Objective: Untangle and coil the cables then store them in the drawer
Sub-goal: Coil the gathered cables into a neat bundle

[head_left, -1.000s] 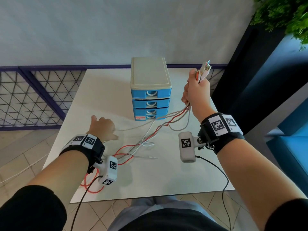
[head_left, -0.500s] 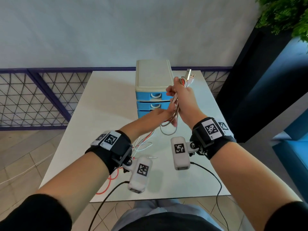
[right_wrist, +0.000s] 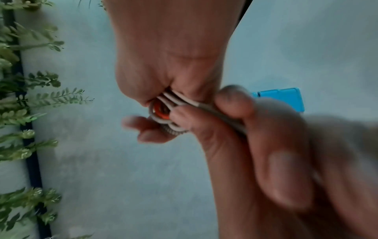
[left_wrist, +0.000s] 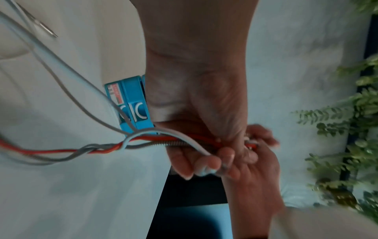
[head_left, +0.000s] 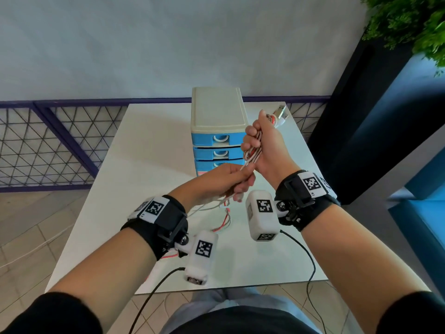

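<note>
A bundle of white, grey and red cables (head_left: 251, 153) is held up above the white table (head_left: 149, 150). My right hand (head_left: 261, 143) grips the bundle in a fist, with a USB plug (head_left: 281, 112) sticking out of the top. Just below it my left hand (head_left: 231, 182) pinches the same cables (left_wrist: 155, 140), which trail down twisted together toward the table. Folded loops of cable (right_wrist: 165, 111) show in the right wrist view. The blue three-drawer unit (head_left: 218, 138) stands behind the hands, with all its drawers closed.
More cable (head_left: 222, 220) lies on the table under the hands and runs off the near left edge. A railing with mesh (head_left: 48, 145) is on the left, a dark planter with green leaves (head_left: 414, 27) on the right. Black wrist camera leads hang near the table's front edge.
My left hand rose from the table to the cables below my right fist and slid a little down them. The right hand moved left and lower with the bundle.
</note>
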A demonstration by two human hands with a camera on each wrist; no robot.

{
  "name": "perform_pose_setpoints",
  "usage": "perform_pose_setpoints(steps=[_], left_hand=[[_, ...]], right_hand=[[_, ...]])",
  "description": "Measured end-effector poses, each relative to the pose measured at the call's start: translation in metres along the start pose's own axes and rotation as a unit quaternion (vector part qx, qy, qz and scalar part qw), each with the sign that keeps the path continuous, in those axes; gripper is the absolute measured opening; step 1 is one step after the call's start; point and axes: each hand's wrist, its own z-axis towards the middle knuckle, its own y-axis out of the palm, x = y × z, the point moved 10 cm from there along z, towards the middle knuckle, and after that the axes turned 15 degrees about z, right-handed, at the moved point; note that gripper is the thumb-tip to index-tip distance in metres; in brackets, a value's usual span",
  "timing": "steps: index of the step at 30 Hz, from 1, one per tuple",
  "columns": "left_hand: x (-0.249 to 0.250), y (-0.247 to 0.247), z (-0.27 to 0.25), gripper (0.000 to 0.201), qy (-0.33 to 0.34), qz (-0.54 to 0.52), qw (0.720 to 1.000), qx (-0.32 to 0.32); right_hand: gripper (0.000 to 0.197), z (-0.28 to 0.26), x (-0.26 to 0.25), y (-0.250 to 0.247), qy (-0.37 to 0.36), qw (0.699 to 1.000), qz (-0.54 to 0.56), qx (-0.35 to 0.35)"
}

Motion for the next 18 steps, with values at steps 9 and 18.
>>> perform_pose_setpoints(steps=[9, 18], left_hand=[[-0.033, 0.005, -0.015, 0.064, -0.098, -0.012, 0.985, -0.138], [-0.039, -0.002, -0.019, 0.028, -0.034, 0.005, 0.989, -0.141]], right_hand=[[0.038, 0.004, -0.010, -0.018, -0.030, 0.998, -0.051, 0.037], [0.036, 0.011, -0.026, -0.032, -0.046, 0.994, -0.056, 0.082]])
